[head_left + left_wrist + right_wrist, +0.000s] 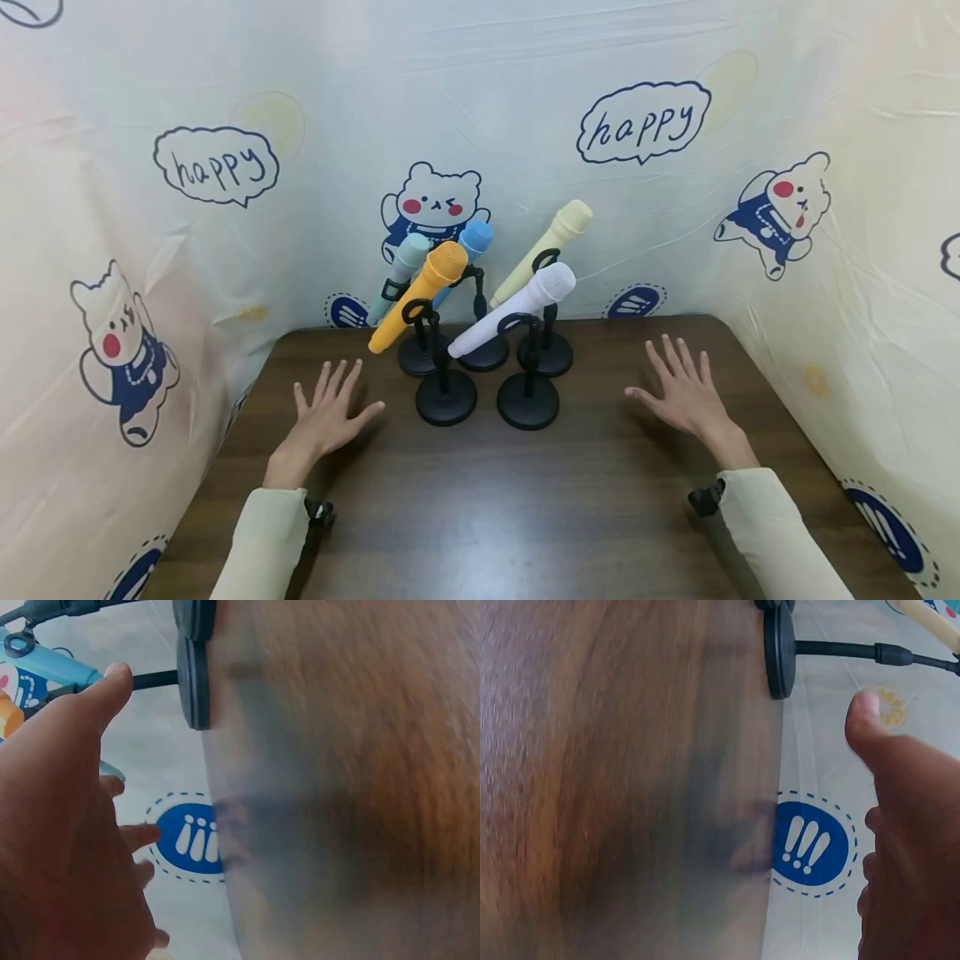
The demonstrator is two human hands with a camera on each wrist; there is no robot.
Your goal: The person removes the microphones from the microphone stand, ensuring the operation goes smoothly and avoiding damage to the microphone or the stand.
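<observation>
On tbl (480,500), 5 mics (512,311) (5 stands (528,403)), btwn 2 hands (324,423) (688,402)

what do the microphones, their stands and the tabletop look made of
Microphones: likely matte plastic; solid, even colour along each body.
Stands: black plastic or coated metal, can't tell which; round bases look smooth, low-sheen.
Tabletop: wood or wood-look laminate, satin; brown grain and a soft light reflection show.

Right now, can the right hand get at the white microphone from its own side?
Probably yes: the right hand is open, and nothing stands between it and the white microphone. The cream microphone sits just behind, so coming in from the front side looks safer.
</observation>
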